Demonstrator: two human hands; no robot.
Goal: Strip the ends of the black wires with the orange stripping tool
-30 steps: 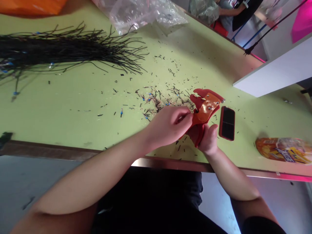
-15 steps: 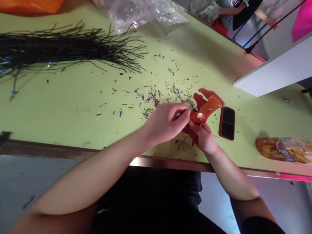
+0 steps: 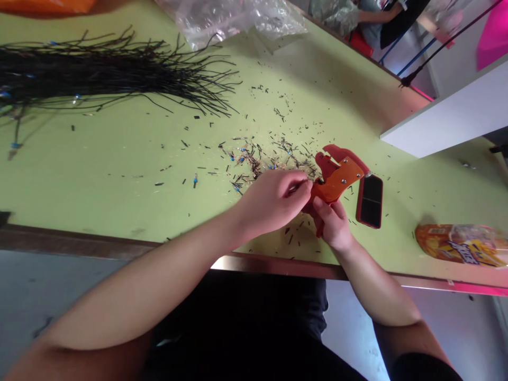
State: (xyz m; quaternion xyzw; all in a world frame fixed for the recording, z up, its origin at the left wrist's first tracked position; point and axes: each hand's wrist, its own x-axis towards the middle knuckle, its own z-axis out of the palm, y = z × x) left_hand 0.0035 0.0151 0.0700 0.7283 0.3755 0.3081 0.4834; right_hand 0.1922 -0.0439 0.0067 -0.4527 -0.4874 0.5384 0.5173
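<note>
The left hand [image 3: 272, 203] sits just beside the crimper [image 3: 335, 180], its fingers [image 3: 299, 185] drawn narrow into a pinch at the tool's orange plate; whatever they pinch is too thin to make out. The right hand [image 3: 333, 227] is closed around the crimper's red handle, its fingers wrapped over the grip, with the jaw end pointing away past the fingertips.

Just beyond the right fingers lies a phone [image 3: 370, 201] in a red case, flat on the green counter [image 3: 119, 201]. Farther out past those fingers is a snack packet [image 3: 462, 246]. Directly ahead of the left fingers spreads a scatter of wire clippings [image 3: 257, 161], with a loose blue ferrule [image 3: 194, 181] at its edge. Well beyond those fingers lies a bundle of black wires [image 3: 119, 69], tipped with blue ferrules at its far end, and a clear plastic bag [image 3: 234, 16] sits at the counter's far side. A seated co-worker's arm [image 3: 375, 16] shows past the counter.
</note>
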